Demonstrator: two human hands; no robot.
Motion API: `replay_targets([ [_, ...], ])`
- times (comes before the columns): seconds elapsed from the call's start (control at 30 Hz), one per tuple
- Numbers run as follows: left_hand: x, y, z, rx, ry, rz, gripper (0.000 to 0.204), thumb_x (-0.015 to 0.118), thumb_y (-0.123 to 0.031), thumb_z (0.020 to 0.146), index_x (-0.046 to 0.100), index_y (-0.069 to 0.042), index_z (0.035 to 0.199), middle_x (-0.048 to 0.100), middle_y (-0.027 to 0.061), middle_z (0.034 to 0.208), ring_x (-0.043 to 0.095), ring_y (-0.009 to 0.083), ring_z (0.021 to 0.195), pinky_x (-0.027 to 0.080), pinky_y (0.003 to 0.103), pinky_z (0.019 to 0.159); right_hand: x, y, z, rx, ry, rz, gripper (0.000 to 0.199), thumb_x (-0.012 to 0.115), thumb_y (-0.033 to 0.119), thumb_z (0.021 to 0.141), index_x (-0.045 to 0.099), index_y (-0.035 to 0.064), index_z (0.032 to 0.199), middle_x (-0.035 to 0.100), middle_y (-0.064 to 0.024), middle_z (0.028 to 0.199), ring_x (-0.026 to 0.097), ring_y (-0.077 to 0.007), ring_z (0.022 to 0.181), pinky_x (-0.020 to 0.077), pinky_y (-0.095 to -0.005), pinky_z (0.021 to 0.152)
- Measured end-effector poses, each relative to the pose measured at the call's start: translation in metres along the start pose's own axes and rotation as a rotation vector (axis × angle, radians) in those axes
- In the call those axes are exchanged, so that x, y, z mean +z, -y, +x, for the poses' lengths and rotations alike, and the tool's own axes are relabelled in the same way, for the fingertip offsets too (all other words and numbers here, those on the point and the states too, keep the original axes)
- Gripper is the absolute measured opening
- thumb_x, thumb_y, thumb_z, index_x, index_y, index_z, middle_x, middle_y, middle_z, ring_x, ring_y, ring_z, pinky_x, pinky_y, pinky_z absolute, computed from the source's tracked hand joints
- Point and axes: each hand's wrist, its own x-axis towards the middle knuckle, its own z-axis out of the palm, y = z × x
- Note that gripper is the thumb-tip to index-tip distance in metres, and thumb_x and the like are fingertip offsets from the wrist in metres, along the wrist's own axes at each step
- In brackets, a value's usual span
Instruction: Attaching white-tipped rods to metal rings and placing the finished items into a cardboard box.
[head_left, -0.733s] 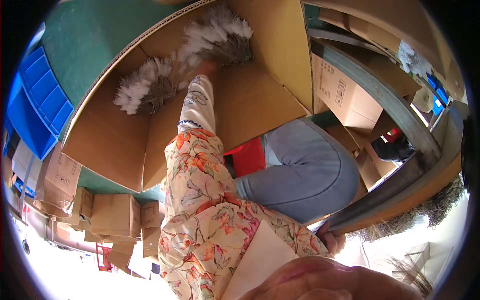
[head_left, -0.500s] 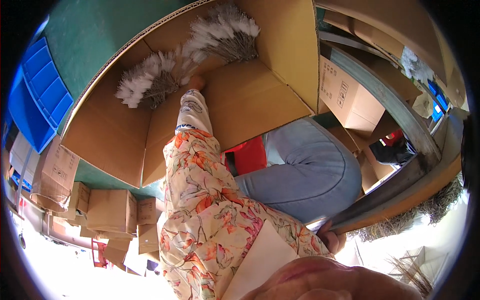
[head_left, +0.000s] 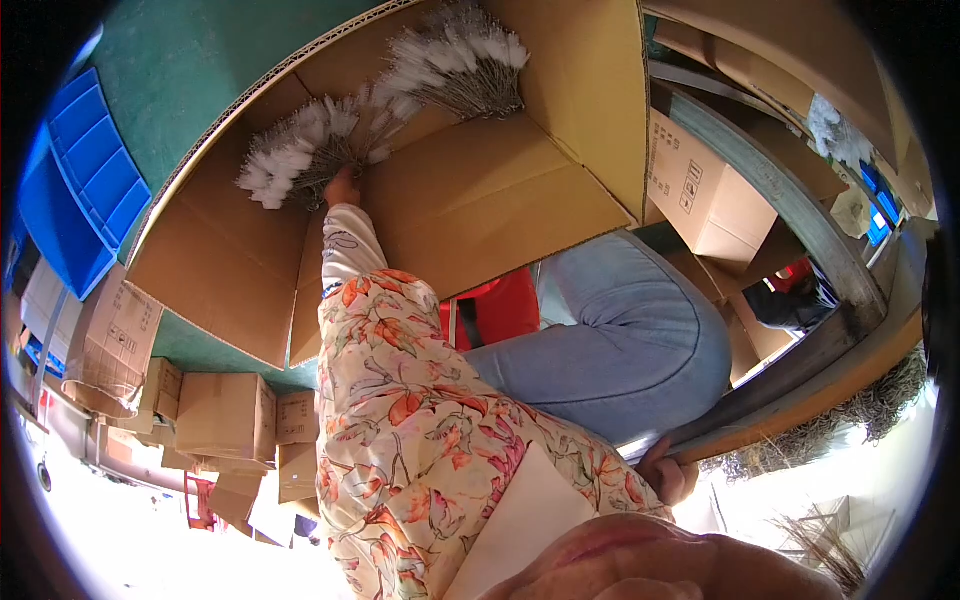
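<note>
My left hand (head_left: 343,188) reaches into a large open cardboard box (head_left: 480,190), its fingers closed around the wire stems of a bunch of white-bristled wire brushes (head_left: 350,125). This bunch fans out against a pile of similar brushes (head_left: 275,170) on the box's left side. Farther back and right lies another heap of white-bristled wire brushes (head_left: 460,65), stems toward me. The left fingertips are partly hidden by stems. At the right, my right hand (head_left: 665,474) curls over the wooden edge of a bench (head_left: 800,410).
A blue plastic bin (head_left: 90,170) is at the far left, above several stacked cartons (head_left: 225,415). My bent knee in jeans (head_left: 620,340) sits between the box and the bench, beside a red item (head_left: 500,310). Another carton (head_left: 705,190) stands under the bench frame at right.
My left hand has moved left and slightly toward me inside the box, and the fanned brushes have shifted left against the left pile. My right hand stays on the bench edge.
</note>
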Motion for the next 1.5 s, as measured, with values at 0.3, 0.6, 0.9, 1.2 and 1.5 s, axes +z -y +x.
replay_targets([
  [0.3, -0.044, 0.007, 0.026, -0.509, -0.565, -1.090, 0.060, 0.074, -0.012, 0.067, 0.051, -0.006, 0.122, 0.060, 0.0122, 0.114, 0.055, 0.0260, 0.105, 0.041, 0.034, 0.093, 0.001, 0.013, 0.007, 0.062, -0.088, 0.052, 0.033, 0.070, -0.010, 0.069, 0.043, 0.0098, 0.068, 0.050, -0.0125, 0.065, 0.052, -0.0243, 0.054, 0.0461, -0.0327, 0.048],
  [0.6, -0.066, -0.062, 0.027, -0.937, -0.542, -1.292, 0.044, 0.076, -0.011, 0.068, 0.056, 0.008, 0.103, 0.060, 0.0108, 0.105, 0.058, 0.0242, 0.089, 0.046, 0.035, 0.080, 0.005, 0.005, -0.002, 0.084, -0.114, 0.033, 0.034, 0.070, -0.011, 0.068, 0.043, 0.0094, 0.065, 0.048, -0.0110, 0.063, 0.051, -0.0235, 0.054, 0.0462, -0.0326, 0.049],
  [0.9, -0.092, -0.052, 0.000, -0.760, 0.080, -1.488, 0.036, 0.070, -0.016, 0.072, 0.060, -0.001, 0.103, 0.060, 0.0066, 0.103, 0.056, 0.0220, 0.092, 0.044, 0.037, 0.079, 0.002, -0.004, -0.007, 0.083, -0.077, -0.010, 0.036, 0.072, -0.008, 0.065, 0.041, 0.0110, 0.062, 0.044, -0.0078, 0.057, 0.047, -0.0236, 0.049, 0.0410, -0.0318, 0.044],
  [1.2, -0.109, -0.059, -0.019, -0.636, 0.363, -1.402, 0.022, 0.062, -0.015, 0.074, 0.059, -0.008, 0.094, 0.060, 0.0053, 0.094, 0.057, 0.0222, 0.089, 0.048, 0.039, 0.077, -0.004, -0.022, -0.022, 0.084, 0.042, -0.161, 0.037, 0.073, -0.007, 0.065, 0.041, 0.0111, 0.061, 0.043, -0.0070, 0.055, 0.046, -0.0235, 0.047, 0.0406, -0.0322, 0.043],
  [1.5, -0.163, -0.060, -0.060, -0.781, 0.589, -1.365, 0.018, 0.062, -0.019, 0.075, 0.060, -0.006, 0.087, 0.061, 0.0114, 0.082, 0.061, 0.0232, 0.074, 0.051, 0.039, 0.069, -0.002, -0.018, -0.028, 0.138, 0.101, -0.171, 0.037, 0.074, -0.005, 0.064, 0.041, 0.0111, 0.061, 0.042, -0.0059, 0.052, 0.045, -0.0240, 0.044, 0.0401, -0.0326, 0.042],
])
